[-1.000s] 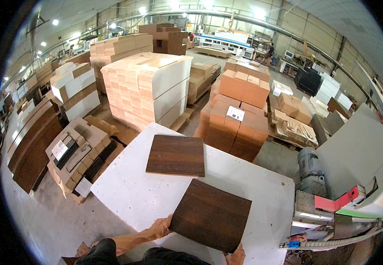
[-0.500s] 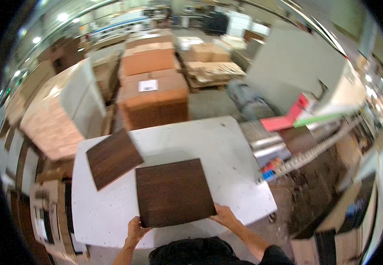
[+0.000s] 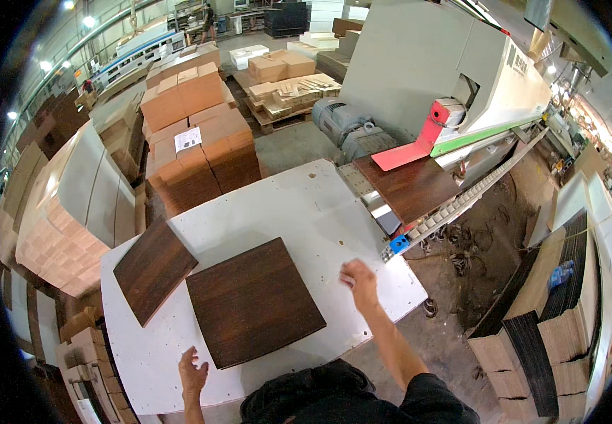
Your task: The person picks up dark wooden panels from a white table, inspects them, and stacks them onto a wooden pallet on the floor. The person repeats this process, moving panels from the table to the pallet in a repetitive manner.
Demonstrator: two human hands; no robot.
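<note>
A dark brown wood-grain panel (image 3: 255, 304) lies flat on the white-topped table (image 3: 284, 212) in front of me. Close to its lower left corner, my left hand (image 3: 193, 372) is open and empty, fingers slightly bent and apart. My right hand (image 3: 359, 283) hovers over the table to the right of that panel, fingers loosely curled, with nothing visible in it. To the left lies a second dark brown panel (image 3: 155, 271), turned at an angle. Another dark brown panel (image 3: 406, 185) rests on the machine bed, partly under a red guard (image 3: 408, 154).
A large grey machine (image 3: 412, 71) with a green strip and a segmented rail (image 3: 454, 205) stands beyond the table's right end. Stacked brown boards (image 3: 207, 159) and a wrapped pallet stack (image 3: 73, 212) line the far left. More boards (image 3: 546, 325) stand at the right.
Both hands have let go of the dark panel, which now lies on the table. My right hand has moved up and away from it. The view has turned to the right.
</note>
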